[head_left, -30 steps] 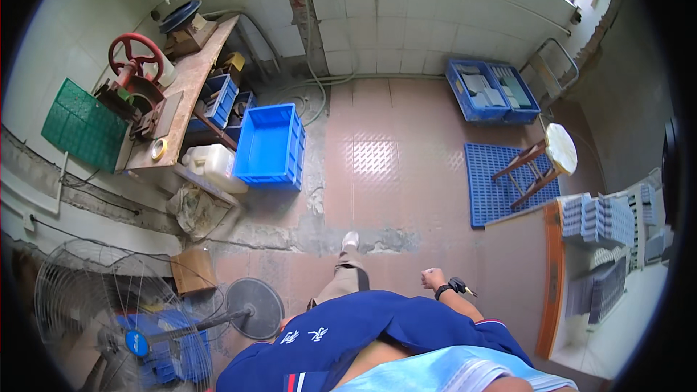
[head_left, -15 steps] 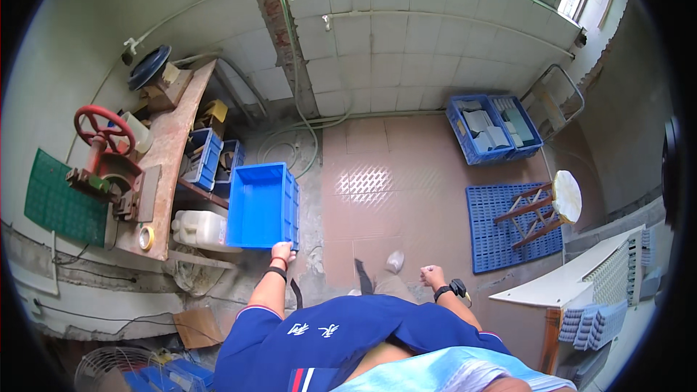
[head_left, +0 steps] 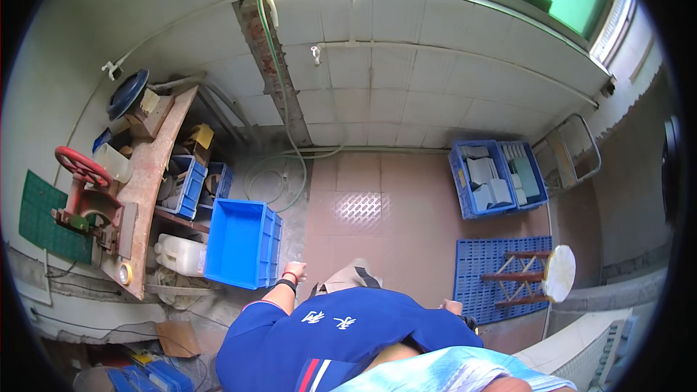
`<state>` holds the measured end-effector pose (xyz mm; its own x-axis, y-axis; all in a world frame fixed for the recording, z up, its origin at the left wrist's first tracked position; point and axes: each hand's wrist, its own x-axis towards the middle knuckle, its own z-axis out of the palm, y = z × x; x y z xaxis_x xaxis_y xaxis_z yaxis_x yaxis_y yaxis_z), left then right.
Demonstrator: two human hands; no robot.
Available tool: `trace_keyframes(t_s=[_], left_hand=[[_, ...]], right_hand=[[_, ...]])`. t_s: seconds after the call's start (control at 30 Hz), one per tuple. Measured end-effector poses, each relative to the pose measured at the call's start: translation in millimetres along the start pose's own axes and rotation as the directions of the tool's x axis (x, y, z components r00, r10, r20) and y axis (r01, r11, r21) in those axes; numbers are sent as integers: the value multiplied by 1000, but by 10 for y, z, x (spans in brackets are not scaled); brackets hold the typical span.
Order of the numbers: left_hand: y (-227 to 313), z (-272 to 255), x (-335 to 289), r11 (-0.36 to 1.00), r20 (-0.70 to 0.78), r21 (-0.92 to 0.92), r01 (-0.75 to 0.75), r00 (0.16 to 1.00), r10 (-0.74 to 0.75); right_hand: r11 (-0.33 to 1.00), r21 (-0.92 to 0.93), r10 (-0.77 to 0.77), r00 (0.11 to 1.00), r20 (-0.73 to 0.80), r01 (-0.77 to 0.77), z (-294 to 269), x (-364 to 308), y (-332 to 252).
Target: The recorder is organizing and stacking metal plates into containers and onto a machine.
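**Blue crate at the left hand's knuckles**

Blue plastic is nearest to the left hand (head_left: 294, 271): an empty rectangular crate (head_left: 239, 242) stands on the tiled floor (head_left: 377, 174), and the hand, with a dark band at its wrist, hangs just beside the crate's near right corner. The fingers look loosely curled, but the hand is too small to say whether it touches the rim or holds anything. The right hand (head_left: 451, 307) shows only as a sliver past the blue sleeve, also with a dark band, and whether it is spread or closed cannot be told.

Left of the crate lies a white jerrycan (head_left: 178, 255) under a rusty workbench (head_left: 149, 174), which carries a machine with a red handwheel (head_left: 82, 168). A green hose (head_left: 279, 101) runs down the tiled wall and coils on the floor behind the crate. Well apart to the right, two blue bins (head_left: 494, 178) hold grey blocks, and a wooden stool (head_left: 541, 274) lies tipped on a blue pallet (head_left: 483, 276).
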<state>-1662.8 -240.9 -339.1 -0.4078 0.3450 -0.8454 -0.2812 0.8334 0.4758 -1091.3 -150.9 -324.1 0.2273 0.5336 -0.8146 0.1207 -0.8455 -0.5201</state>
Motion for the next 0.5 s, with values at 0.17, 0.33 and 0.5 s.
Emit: trace_keyframes(t_s=[0.17,0.33,0.5], left_hand=[[446,329,196,987,-72,-50,156,985,-159],[1191,714,878,973,-3,-129,191,981,-193],[2732,1232,1424,992,14,98,74,997,-75]], right_hand=[[992,28,-120,992,-38,121,400,502,-1020],[980,-110,-159,984,76,167,517,1027,-1735],[992,-102,-71,997,-10,69,604,1481,-2444]])
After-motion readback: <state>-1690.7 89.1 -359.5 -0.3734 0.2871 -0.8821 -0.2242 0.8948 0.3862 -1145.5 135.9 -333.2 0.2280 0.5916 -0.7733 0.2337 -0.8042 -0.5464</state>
